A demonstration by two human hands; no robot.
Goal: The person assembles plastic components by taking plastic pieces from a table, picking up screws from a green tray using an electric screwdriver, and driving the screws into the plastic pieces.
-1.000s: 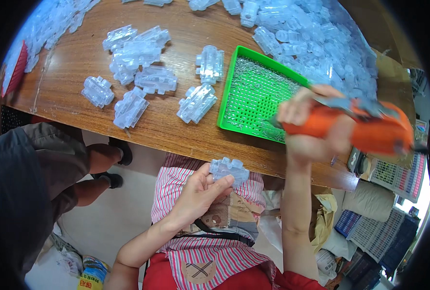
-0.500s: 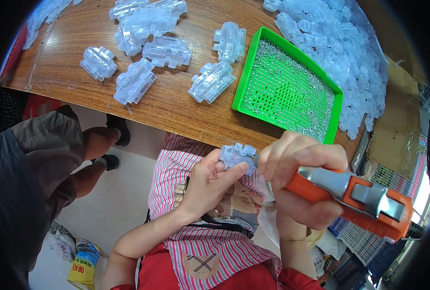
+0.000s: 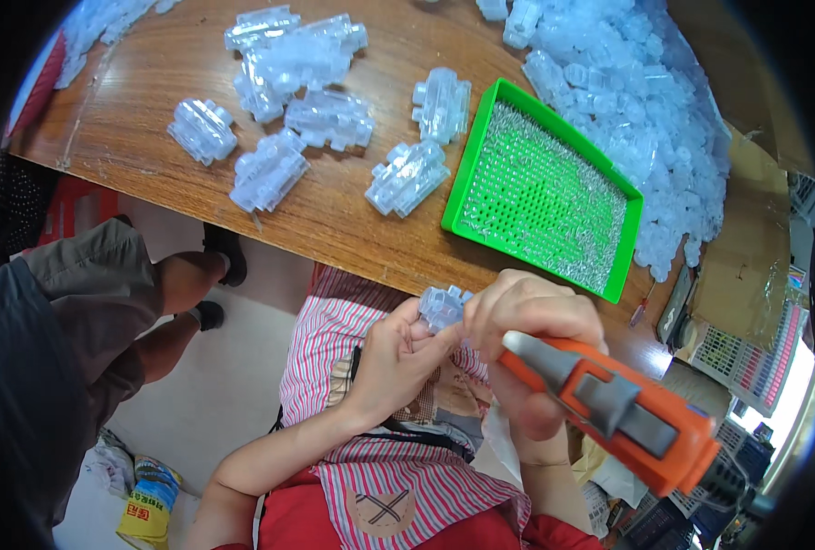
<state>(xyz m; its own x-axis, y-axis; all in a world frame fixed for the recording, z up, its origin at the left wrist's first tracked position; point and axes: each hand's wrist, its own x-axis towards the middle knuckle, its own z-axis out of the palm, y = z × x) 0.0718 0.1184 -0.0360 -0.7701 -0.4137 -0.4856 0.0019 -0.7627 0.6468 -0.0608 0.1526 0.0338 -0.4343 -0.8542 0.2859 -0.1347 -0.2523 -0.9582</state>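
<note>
At the table's front edge, my left hand point(image 3: 391, 357) pinches a clear plastic housing point(image 3: 440, 305) between thumb and fingers. My right hand point(image 3: 540, 316) is wrapped round an orange and grey electric screwdriver point(image 3: 623, 403), its body slanting down to the right. The right fingers come close against the housing, and they hide the driver's tip and part of the housing. Beyond my right hand lies a green perforated tray point(image 3: 629, 243) with many small silver screws point(image 3: 504, 147) in it.
Several similar clear housings point(image 3: 407, 179) lie on the wooden table point(image 3: 334, 234). A large heap of clear plastic parts point(image 3: 646, 119) fills the far right. Another person's legs point(image 3: 114, 302) stand at the left, near a yellow and blue bag point(image 3: 149, 504) on the floor.
The screwdriver's body has swung down and to the left, and my right hand has moved left, nearer the housing. Table items appear slightly lower in the picture.
</note>
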